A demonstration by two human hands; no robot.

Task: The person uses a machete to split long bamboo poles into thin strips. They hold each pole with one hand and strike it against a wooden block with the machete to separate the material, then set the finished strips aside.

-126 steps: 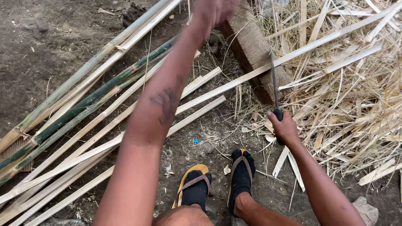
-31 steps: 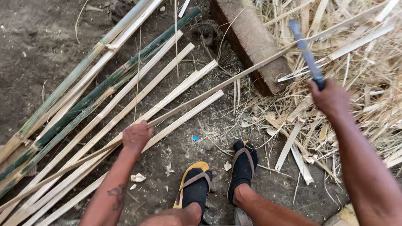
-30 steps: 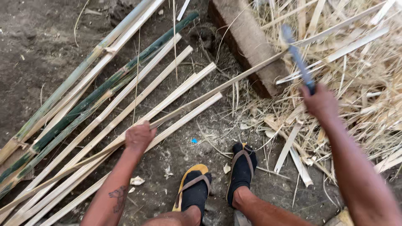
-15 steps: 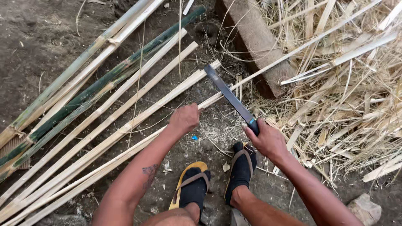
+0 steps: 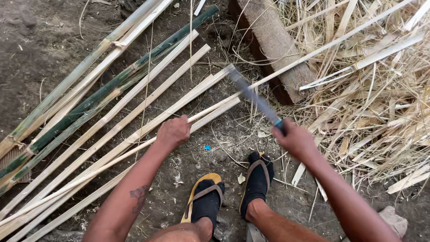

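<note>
Gripping bamboo strip (image 5: 210, 112), left hand (image 5: 172, 132); knife (image 5: 255, 101) right hand (image 5: 295, 141).

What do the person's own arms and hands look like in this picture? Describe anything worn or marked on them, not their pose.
Both arms are bare, with no sleeves in view. The left hand and the right hand wear no gloves, and no rings, watch or bracelets can be seen. The left forearm carries a small dark tattoo. The right forearm shows no markings.

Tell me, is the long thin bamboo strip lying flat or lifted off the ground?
Lifted at the near end: the left hand grips the thin strip, the blade meeting it.
</note>
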